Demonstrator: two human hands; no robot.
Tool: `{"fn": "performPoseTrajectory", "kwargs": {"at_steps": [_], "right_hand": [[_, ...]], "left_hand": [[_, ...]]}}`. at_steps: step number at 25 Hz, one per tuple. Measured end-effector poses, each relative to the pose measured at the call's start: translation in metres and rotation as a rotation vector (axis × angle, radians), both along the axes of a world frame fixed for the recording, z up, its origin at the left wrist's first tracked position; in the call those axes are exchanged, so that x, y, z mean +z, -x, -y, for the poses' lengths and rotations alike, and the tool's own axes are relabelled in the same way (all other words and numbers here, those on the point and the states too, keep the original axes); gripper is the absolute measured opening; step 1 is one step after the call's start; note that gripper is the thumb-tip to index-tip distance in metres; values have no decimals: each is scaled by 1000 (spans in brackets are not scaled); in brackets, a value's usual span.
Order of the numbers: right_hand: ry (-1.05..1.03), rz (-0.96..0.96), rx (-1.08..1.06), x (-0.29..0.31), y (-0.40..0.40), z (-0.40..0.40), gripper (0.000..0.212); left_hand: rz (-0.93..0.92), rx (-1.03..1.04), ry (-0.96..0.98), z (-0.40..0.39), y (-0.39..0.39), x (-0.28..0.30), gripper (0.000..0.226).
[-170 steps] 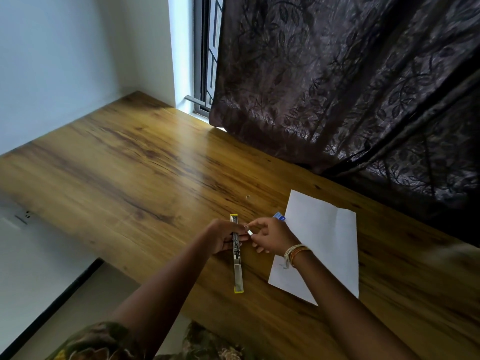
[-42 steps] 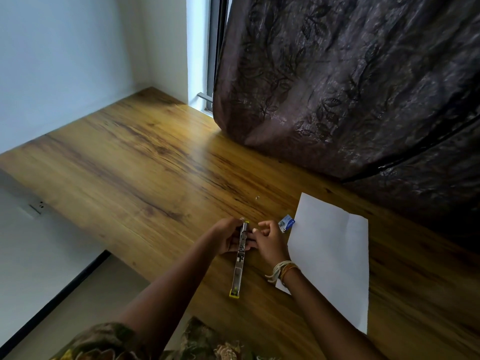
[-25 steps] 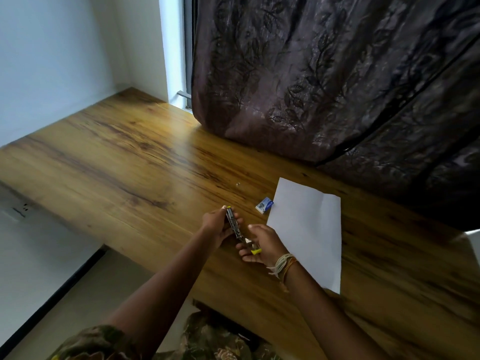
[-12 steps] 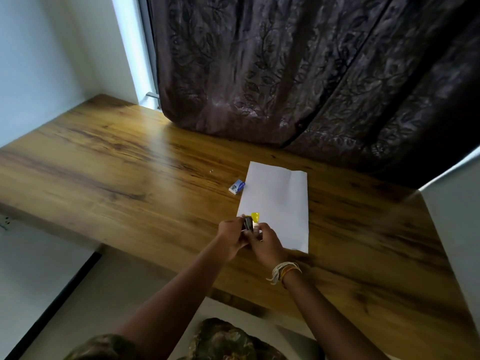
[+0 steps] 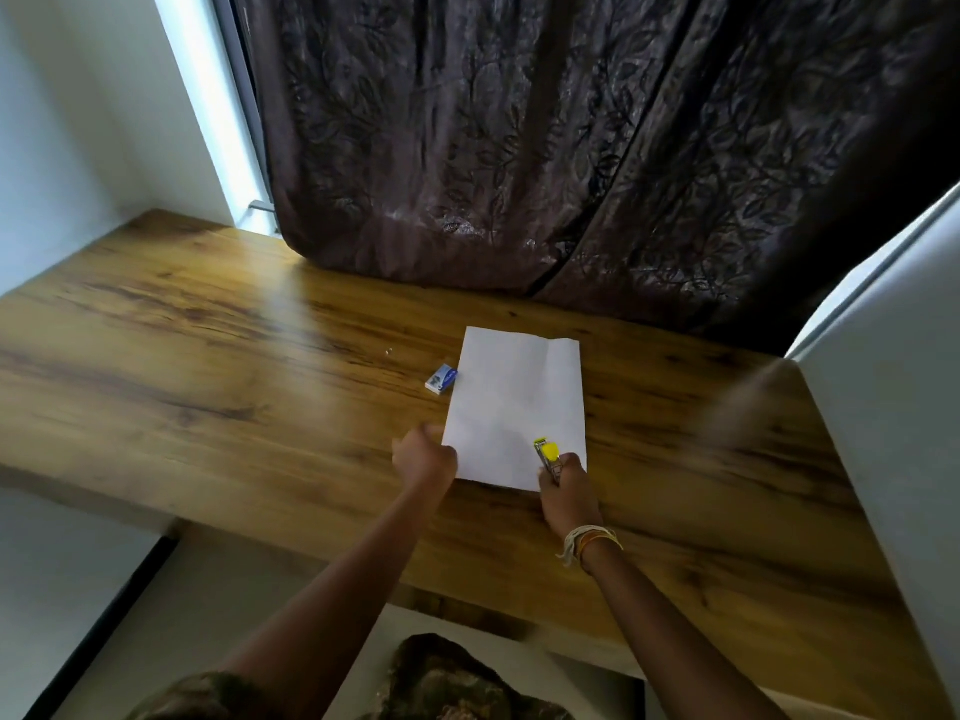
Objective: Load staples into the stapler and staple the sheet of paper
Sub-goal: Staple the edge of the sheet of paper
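In the head view, the right hand (image 5: 569, 493) grips the stapler (image 5: 549, 458) at the lower right corner of the paper (image 5: 517, 402), centre frame. The left hand (image 5: 425, 458), fingers curled, seems to pinch the lower left corner. A loose hold could let the sheet skew. The table (image 5: 208, 366) edge runs just below both hands; open wood spreads left, with the staple box (image 5: 441, 379) beside the paper's left edge.

A white sheet of paper (image 5: 514, 407) lies flat on the wooden bench (image 5: 208, 366), faintly creased. A slim metal stapler (image 5: 548, 456) with yellow ends pokes over the sheet's near right corner. A small blue-and-white staple box (image 5: 441, 378) sits just beside the sheet's left edge.
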State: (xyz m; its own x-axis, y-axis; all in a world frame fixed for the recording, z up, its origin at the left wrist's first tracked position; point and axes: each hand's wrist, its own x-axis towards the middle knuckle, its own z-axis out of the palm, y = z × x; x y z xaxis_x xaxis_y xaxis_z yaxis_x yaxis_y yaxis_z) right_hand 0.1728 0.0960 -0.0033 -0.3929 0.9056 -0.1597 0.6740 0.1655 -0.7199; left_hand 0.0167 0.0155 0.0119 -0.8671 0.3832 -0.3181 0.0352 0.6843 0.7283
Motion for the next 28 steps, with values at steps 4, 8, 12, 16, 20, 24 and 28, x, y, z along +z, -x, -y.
{"fn": "performPoseTrajectory", "kwargs": {"at_steps": [4, 8, 12, 16, 20, 24, 28], "right_hand": [[-3, 74, 70, -6, -1, -4, 14], [18, 96, 43, -6, -2, -13, 19], [71, 107, 25, -6, -2, -18, 22], [122, 58, 24, 1, -5, -16, 21], [507, -219, 6, 17, -11, 6, 39], [909, -407, -53, 22, -22, 25, 61], [1093, -498, -145, 14, -34, 27, 72]], "left_hand": [[53, 16, 73, 0, 7, -3, 33], [355, 83, 12, -5, 21, -2, 7], [468, 63, -34, -5, 10, -1, 27], [614, 97, -151, -4, -3, -5, 30], [846, 149, -298, -2, -23, 0, 13], [958, 173, -432, 2, -33, -10, 25], [958, 204, -474, 5, -31, -12, 31]]}}
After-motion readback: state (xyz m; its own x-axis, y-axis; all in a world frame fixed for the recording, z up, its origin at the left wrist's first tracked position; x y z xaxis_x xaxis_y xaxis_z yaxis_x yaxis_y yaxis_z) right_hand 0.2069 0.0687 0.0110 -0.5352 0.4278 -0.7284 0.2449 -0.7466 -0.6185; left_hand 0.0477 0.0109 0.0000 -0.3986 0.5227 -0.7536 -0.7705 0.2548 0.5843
